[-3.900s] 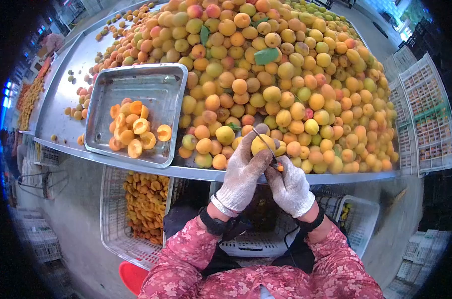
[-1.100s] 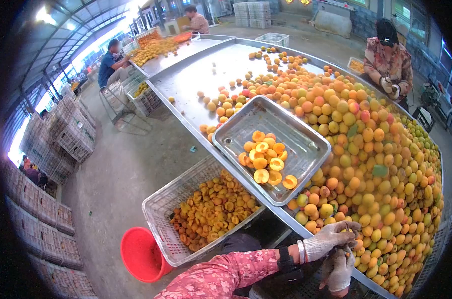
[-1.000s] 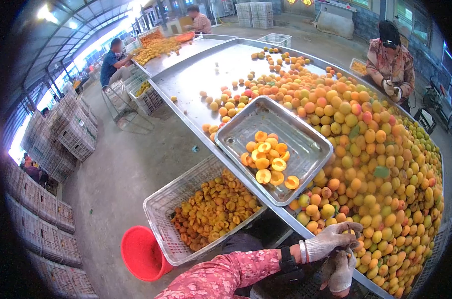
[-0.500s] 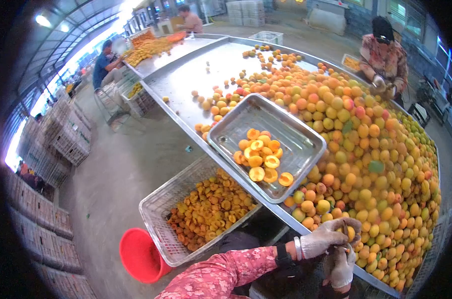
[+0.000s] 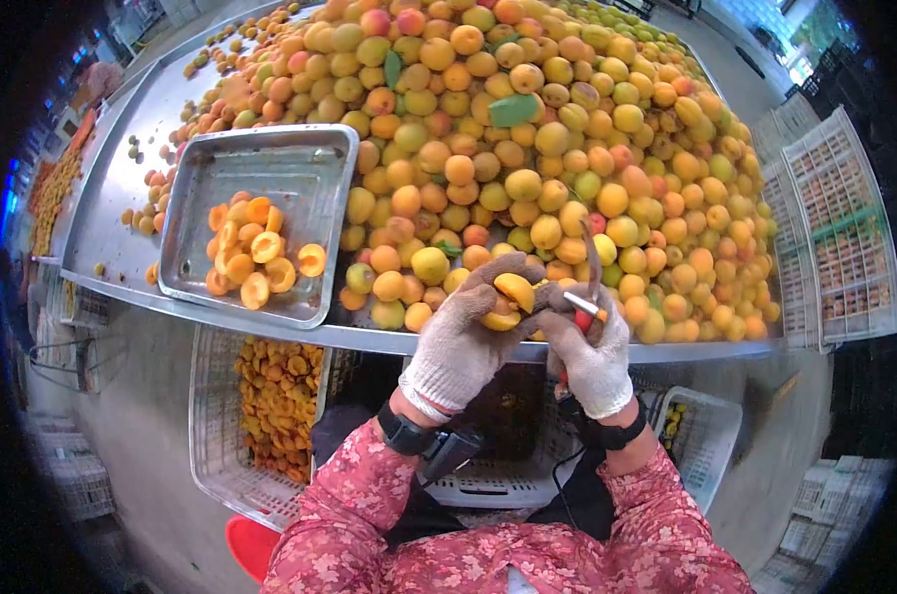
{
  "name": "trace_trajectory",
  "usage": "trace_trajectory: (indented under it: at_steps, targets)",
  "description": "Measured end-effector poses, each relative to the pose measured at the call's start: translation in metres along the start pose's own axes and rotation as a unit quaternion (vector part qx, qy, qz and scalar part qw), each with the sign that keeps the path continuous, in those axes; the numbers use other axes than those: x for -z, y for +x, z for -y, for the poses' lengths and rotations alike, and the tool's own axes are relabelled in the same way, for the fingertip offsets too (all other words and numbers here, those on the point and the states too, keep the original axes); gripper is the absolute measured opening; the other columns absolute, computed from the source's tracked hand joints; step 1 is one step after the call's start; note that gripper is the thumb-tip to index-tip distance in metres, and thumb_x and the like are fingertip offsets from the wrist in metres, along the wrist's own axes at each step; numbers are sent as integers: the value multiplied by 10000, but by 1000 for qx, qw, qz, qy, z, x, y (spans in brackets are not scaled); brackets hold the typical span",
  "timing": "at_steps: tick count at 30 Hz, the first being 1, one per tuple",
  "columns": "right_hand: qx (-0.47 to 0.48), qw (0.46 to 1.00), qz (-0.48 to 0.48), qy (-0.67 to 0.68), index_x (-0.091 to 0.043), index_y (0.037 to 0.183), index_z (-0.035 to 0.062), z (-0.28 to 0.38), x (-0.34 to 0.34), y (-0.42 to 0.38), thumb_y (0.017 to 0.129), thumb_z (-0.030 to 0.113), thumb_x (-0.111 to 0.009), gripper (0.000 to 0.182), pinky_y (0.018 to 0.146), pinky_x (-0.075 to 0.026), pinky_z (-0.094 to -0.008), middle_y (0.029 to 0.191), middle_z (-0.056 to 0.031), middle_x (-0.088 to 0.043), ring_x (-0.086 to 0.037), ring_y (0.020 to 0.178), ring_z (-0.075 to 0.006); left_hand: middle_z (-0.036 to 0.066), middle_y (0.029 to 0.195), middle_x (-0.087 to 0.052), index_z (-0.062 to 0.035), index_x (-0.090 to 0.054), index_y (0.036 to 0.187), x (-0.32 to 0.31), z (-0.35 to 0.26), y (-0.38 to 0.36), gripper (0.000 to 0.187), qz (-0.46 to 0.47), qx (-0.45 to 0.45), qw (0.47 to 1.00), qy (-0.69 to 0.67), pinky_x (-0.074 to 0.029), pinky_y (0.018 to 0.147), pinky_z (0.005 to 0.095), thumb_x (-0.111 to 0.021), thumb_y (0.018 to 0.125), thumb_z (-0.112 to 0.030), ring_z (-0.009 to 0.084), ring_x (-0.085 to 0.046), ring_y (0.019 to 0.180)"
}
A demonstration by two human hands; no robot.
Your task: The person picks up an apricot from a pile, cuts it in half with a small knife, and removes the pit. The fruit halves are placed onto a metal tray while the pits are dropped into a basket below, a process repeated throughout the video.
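My left hand (image 5: 463, 342), in a white knitted glove with stained fingers, is closed around an apricot (image 5: 514, 290) split open, orange flesh showing. Close beside it, my gloved right hand (image 5: 595, 358) grips a small knife (image 5: 594, 259) with a curved, thin blade pointing up; red and white parts show between the fingers. Fingers of both hands nearly meet at the fruit, so exact contact is hidden. A steel tray (image 5: 320, 247) left of my hands holds several apricot halves (image 5: 255, 252). Whole apricots (image 5: 527, 185) are heaped just beyond my hands.
The metal table (image 5: 102, 238) has a raised front edge at my hands. Below it stand a crate (image 5: 211, 436) of apricot halves, a red bucket (image 5: 247, 544) and a pale bin (image 5: 720, 436) at right. More plastic crates (image 5: 844, 228) stand at the table's right end. Green leaves (image 5: 514, 110) lie on the heap.
The view has swung right and down, so tray and heap appear further left and the other workers have mostly left view. The apricot in my left hand now shows split open.
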State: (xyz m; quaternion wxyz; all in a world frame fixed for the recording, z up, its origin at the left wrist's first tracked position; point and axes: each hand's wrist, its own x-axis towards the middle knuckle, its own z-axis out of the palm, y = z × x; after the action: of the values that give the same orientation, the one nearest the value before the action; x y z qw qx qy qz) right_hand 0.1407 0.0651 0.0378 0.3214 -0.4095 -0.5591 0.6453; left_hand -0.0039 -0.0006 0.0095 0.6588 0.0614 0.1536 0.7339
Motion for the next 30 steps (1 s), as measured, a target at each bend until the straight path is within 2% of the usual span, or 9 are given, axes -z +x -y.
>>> trace_trajectory:
  at_steps: [5, 8, 16, 18, 19, 22, 26, 28, 30]
  targets:
    - [56, 991, 23, -121, -552, 1159, -15, -17, 9, 9, 807, 110, -762, 428, 768, -520, -271, 964, -56, -662, -606, 853, -104, 131, 1323, -509, -18, -466, 1344, -14, 4, -2, 517, -18, 27, 998, 62, -451, 1017, 384, -490, 841, -134, 251, -533, 1187]
    - [57, 992, 49, -98, -564, 1165, -19, -15, 7, 13, 809, 132, -760, 434, 804, -513, -266, 1004, -72, -671, -602, 909, -96, 173, 1373, -479, -22, -431, 1377, 3, 12, 4, 570, 32, 25, 995, 88, -477, 1001, 436, -530, 832, -156, 305, -501, 1248]
    - [-81, 974, 3, 211, -586, 1176, 19, -18, 6, 14, 896, 124, -673, 312, 740, -529, -250, 1002, -38, -656, -627, 841, -101, 142, 1405, -445, -69, -329, 1460, -6, 26, 2, 624, -26, 23, 997, 74, -423, 1045, 384, -556, 878, -84, 273, -481, 1260]
    - [-70, 970, -21, 231, -584, 1178, 19, -11, 3, 14, 894, 121, -673, 315, 702, -520, -237, 984, -34, -655, -620, 808, -93, 128, 1374, -448, -9, -278, 1469, -8, 34, 3, 630, -48, -2, 969, 243, -398, 1017, 300, -558, 922, -148, 187, -497, 1179]
    - [-60, 965, -45, 250, -582, 1180, 19, -8, 3, 14, 893, 119, -674, 318, 665, -512, -225, 966, -30, -653, -614, 775, -84, 134, 1359, -456, 1, -237, 1489, 1, 32, 5, 639, -21, -49, 890, 453, -375, 1025, 272, -537, 944, -147, 172, -480, 1186]
    - [-42, 970, -45, 235, -584, 1185, 29, -19, 15, 20, 897, 119, -663, 311, 604, -495, -223, 938, -21, -643, -601, 745, -71, 137, 1319, -497, 2, -274, 1469, 2, 33, 3, 618, -22, -36, 869, 493, -381, 1016, 262, -560, 949, -169, 161, -491, 1177]
    - [-40, 979, -22, 200, -593, 1114, 35, -17, 25, 15, 899, 149, -670, 255, 451, -427, -219, 763, -4, -618, -529, 523, -59, 146, 1272, -540, -2, -332, 1422, 0, 27, 4, 535, -67, -38, 898, 434, -414, 1014, 299, -548, 972, -198, 179, -518, 1176]
    - [-38, 975, -47, 214, -591, 1071, 35, -15, 19, 12, 897, 128, -669, 213, 413, -393, -214, 699, 9, -597, -478, 451, -55, 144, 1245, -559, -9, -365, 1372, 1, 27, 8, 455, -90, -39, 977, 192, -460, 998, 356, -516, 995, -213, 221, -545, 1170]
    - [-42, 998, -10, 56, -589, 1072, 35, -14, 18, 9, 871, 101, -695, 237, 426, -410, -218, 738, 8, -606, -504, 483, -48, 154, 1268, -545, -30, -358, 1369, 3, 26, 9, 426, -86, -49, 981, 170, -487, 983, 390, -485, 1011, -223, 266, -543, 1186]
